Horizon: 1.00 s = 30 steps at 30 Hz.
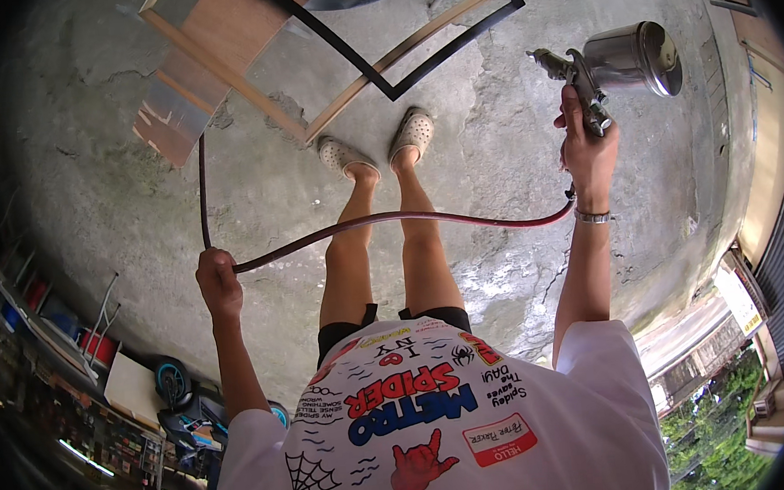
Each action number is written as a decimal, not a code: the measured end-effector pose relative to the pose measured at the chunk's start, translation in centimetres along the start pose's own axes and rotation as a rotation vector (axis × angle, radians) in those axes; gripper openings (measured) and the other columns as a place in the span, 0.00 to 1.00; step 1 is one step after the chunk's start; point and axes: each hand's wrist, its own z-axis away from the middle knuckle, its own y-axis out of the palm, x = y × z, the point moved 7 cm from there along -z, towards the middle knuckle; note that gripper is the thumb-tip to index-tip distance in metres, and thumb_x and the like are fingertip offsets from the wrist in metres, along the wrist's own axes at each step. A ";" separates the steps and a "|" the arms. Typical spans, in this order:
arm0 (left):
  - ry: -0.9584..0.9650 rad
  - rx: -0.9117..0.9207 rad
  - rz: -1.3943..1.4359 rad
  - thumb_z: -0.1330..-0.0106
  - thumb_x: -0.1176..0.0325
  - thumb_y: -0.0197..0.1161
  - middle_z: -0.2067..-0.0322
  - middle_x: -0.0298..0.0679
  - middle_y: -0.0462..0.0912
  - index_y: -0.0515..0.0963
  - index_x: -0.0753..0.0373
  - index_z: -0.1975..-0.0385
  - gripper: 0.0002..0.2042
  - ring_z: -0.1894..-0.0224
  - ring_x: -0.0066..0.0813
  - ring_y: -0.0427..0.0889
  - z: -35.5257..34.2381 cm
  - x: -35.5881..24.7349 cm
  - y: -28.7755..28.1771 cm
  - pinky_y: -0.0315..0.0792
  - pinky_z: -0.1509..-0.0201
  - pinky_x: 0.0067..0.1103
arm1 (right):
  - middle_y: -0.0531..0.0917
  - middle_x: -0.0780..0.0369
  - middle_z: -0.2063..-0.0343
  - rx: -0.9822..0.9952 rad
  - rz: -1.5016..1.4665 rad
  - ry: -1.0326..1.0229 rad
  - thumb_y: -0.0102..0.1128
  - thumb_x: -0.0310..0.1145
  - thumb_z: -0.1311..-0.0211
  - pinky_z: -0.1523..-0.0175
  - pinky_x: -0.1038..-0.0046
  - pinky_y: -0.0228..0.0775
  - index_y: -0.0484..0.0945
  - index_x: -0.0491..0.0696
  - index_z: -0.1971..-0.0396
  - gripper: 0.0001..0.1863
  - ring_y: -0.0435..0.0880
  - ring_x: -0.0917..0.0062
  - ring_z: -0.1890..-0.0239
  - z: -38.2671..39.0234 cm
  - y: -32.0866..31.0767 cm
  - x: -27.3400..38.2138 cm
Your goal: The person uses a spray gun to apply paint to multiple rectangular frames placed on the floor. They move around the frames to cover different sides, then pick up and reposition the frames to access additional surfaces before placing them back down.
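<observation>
My right hand [589, 145] grips the handle of a metal spray gun [613, 66] with a shiny cup on top, held out at arm's length to the right. A dark red air hose [390, 219] runs from the gun's base across my legs to my left hand [218, 283], which is closed around it. From that hand the hose rises toward the boards. My feet in pale perforated clogs [380, 146] stand on the concrete floor [110, 175] just before the frames.
A black rectangular frame [415, 75] and light wooden frames with a brown board [215, 47] lie on the concrete ahead of my feet. Shelves, red and blue containers and a small wheeled vehicle [175, 384] crowd the left. A shuttered building front and greenery sit at the right.
</observation>
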 end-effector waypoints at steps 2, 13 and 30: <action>0.011 -0.043 -0.013 0.20 0.46 0.44 0.81 0.39 0.71 0.69 0.65 0.77 0.29 0.77 0.31 0.70 -0.3 0.4 -1.7 0.65 0.70 0.29 | 0.85 0.60 0.79 0.092 -0.072 -0.054 0.68 0.41 0.31 0.68 0.76 0.76 0.84 0.35 0.65 0.20 0.84 0.83 0.73 4.6 2.2 1.1; 0.045 -0.006 -0.084 0.20 0.43 0.44 0.83 0.38 0.68 0.69 0.64 0.78 0.30 0.78 0.33 0.70 0.0 2.6 -5.3 0.65 0.71 0.30 | 0.79 0.55 0.84 0.318 -0.041 -0.117 0.71 0.39 0.35 0.74 0.68 0.66 0.83 0.40 0.66 0.16 0.72 0.75 0.83 13.0 8.2 2.6; 0.199 -0.115 0.080 0.30 0.36 0.57 0.83 0.37 0.65 0.69 0.64 0.80 0.32 0.80 0.32 0.66 -3.6 -5.3 -10.0 0.59 0.75 0.28 | 0.87 0.57 0.76 -0.507 -0.285 -0.242 0.60 0.45 0.27 0.86 0.76 0.63 0.81 0.39 0.69 0.22 0.74 0.81 0.91 -8.1 -1.5 15.7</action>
